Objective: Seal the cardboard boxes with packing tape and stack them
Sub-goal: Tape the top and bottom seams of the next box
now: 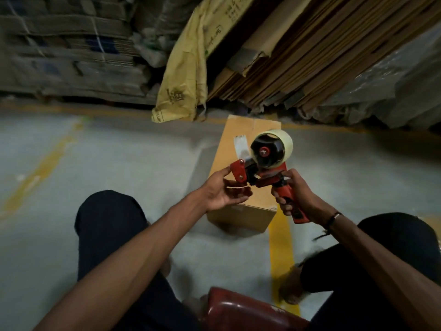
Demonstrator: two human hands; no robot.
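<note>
A red tape dispenser [265,174] carrying a roll of pale packing tape [285,144] is held in the air above a brown cardboard box [235,149] that lies on the floor in front of me. My right hand [294,193] is wrapped around the dispenser's red handle. My left hand [225,191] pinches the front end of the dispenser, by the red blade guard, with thumb and fingers. A short strip of tape shows on top of the box.
Flattened cardboard sheets [310,56] lean at the back right beside a yellow sack [188,68]. Bundled cardboard stacks [66,48] fill the back left. The grey floor carries yellow lines [280,247]. My knees flank the box; a red stool edge [248,309] is under me.
</note>
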